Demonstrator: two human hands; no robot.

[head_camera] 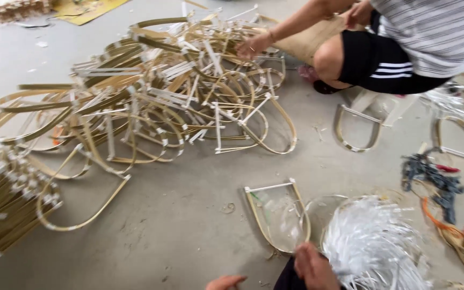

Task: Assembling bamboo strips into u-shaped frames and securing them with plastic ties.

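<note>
My right hand (313, 267) is at the bottom edge, fingers curled at the curved end of a U-shaped bamboo frame (257, 214) with a white crossbar that lies on the concrete floor. Right beside this hand is a bundle of white plastic strips (371, 244). Only the fingertips of my left hand (225, 282) show at the bottom edge, touching nothing I can see. A large tangled pile of similar bamboo frames (151, 96) spreads over the floor beyond.
A co-worker in a striped shirt and black shorts (382, 62) squats at the top right, one hand (253, 45) in the pile. Stacked frames (6, 198) lie at the left, single frames (356, 129) and dark and orange scraps (439, 185) at the right.
</note>
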